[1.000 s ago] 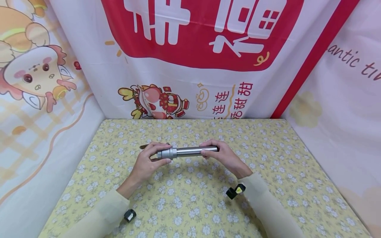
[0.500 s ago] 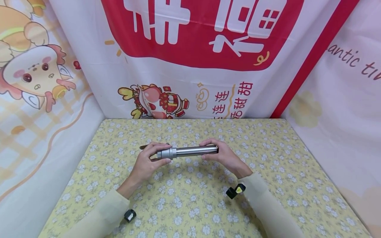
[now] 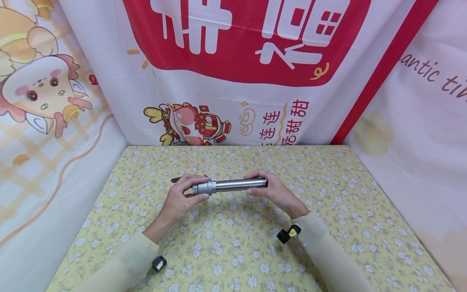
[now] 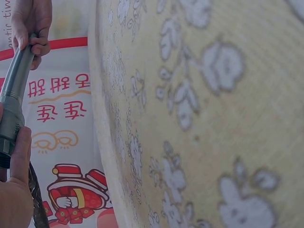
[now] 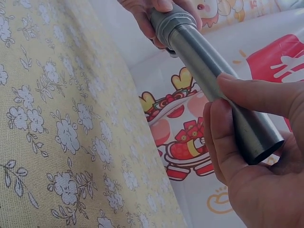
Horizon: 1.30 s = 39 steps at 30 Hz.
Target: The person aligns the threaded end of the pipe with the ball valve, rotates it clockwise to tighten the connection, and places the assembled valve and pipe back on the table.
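We've got the metal pipe (image 3: 233, 185) held level just above the flowered tablecloth (image 3: 233, 251), mid-table. Our left hand (image 3: 182, 194) has its fingers curled round the thicker fitting (image 3: 204, 188) on the left end — looks like the threading step. Our right hand (image 3: 271, 190) wraps the plain right end, open bore showing. Next move probably needs one hand twisting while the other stays firm — both wrists low, palms facing in.

A yellow cloth printed with small white flowers (image 3: 233, 243) covers the surface across the lower frame. Behind it, top centre, hangs a white banner with a large red panel and white characters (image 3: 240, 61). At upper left, a pale sheet shows a cartoon creature (image 3: 40, 93); at right, a pinkish sheet with cursive lettering (image 3: 419, 121).
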Motion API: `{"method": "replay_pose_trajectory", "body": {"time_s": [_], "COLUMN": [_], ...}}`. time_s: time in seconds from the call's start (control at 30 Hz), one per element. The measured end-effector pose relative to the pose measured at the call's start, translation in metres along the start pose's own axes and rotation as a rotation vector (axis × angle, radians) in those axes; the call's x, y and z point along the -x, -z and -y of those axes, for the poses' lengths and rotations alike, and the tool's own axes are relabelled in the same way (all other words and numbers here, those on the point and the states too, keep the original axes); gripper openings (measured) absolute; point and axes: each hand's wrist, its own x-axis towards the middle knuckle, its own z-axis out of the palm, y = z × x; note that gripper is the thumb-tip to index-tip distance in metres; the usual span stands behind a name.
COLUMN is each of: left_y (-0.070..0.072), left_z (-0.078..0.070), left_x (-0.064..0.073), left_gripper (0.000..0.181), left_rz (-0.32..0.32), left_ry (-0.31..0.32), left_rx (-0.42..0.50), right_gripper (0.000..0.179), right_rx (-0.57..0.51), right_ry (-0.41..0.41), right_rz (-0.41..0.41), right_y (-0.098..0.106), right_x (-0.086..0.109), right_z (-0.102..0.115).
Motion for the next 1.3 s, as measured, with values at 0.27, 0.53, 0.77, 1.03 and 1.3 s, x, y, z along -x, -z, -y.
{"method": "replay_pose_trajectory", "body": {"time_s": [0.27, 0.53, 0.77, 1.03, 1.3], "left_y": [-0.0007, -0.0003, 0.0004, 0.0006, 0.0009], "left_z": [-0.0003, 0.0001, -0.0007, -0.0006, 0.0002], "left_x": [-0.0008, -0.0004, -0.0002, 0.0001, -0.0002], "left_gripper": [0.046, 0.046, 0.047, 0.047, 0.048], "left_rz": [-0.004, -0.005, -0.007, -0.004, -0.001], "left_ry": [-0.005, -0.007, -0.003, 0.001, -0.005], "left_rx": [-0.017, -0.009, -0.013, -0.005, -0.002], "right_gripper": [0.040, 0.039, 0.040, 0.039, 0.039], "right_rx": [0.005, 0.011, 0.003, -0.022, -0.044], "right_ry": [-0.026, -0.051, -0.043, -0.047, -0.056], "right_rz": [-0.013, -0.020, -0.016, -0.018, -0.036], "right_y": [0.0000, 0.0004, 0.0001, -0.0011, -0.0029], "right_x": [0.0012, 0.0020, 0.0013, 0.0006, 0.0003], "right_z": [0.0024, 0.0026, 0.0031, 0.0027, 0.0024]}}
